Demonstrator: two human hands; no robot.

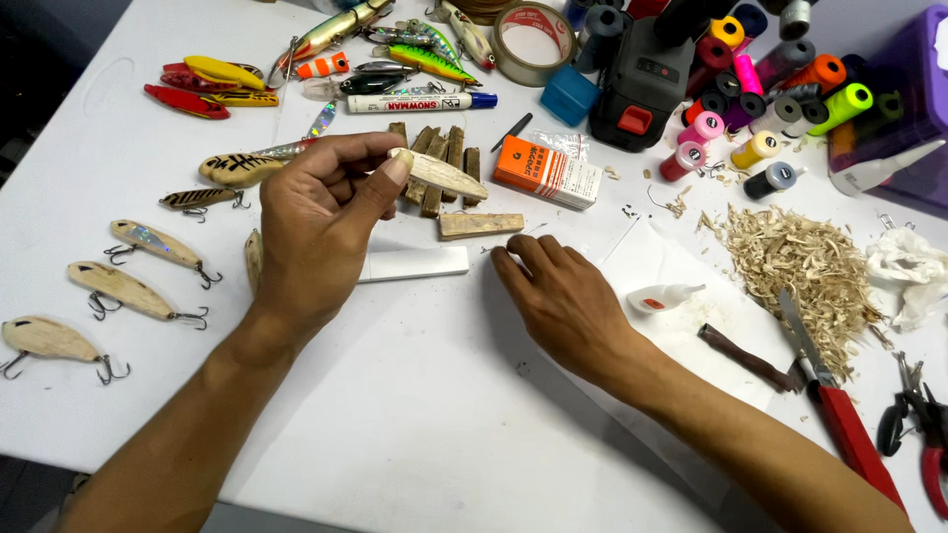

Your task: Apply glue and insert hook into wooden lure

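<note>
The work surface is a white table [425, 415] that fills nearly the whole frame; a dark floor shows only at the upper left corner and along the bottom edge. The left hand [316, 222], left of centre, pinches a pale carved wooden lure blank [439, 175] between thumb and fingertips and holds it raised above the table, its point toward the right. The right hand [568, 301], at centre, rests palm down with fingers released and spread flat, grasping nothing; its fingertips lie just beside a white flat bar [415, 264] and near a short wooden block [481, 225]. Behind the raised blank lies a row of about five dark wooden sticks [439, 158]. Along the left edge lie three finished wooden lures with hooks [123, 289], with two patterned ones above them. At upper left lies a cluster of painted lures [212, 84], red, yellow and green; their exact count cannot be told. One marker pen [420, 102], one roll of tape [533, 41], one orange box [546, 171] and one black tool [642, 84] occupy the upper centre. Many thread spools [780, 99] stand at upper right. At right lie one heap of wood shavings [800, 266], one small glue bottle [664, 296], one red-handled knife [839, 405] and one pair of pliers [918, 424].
</note>
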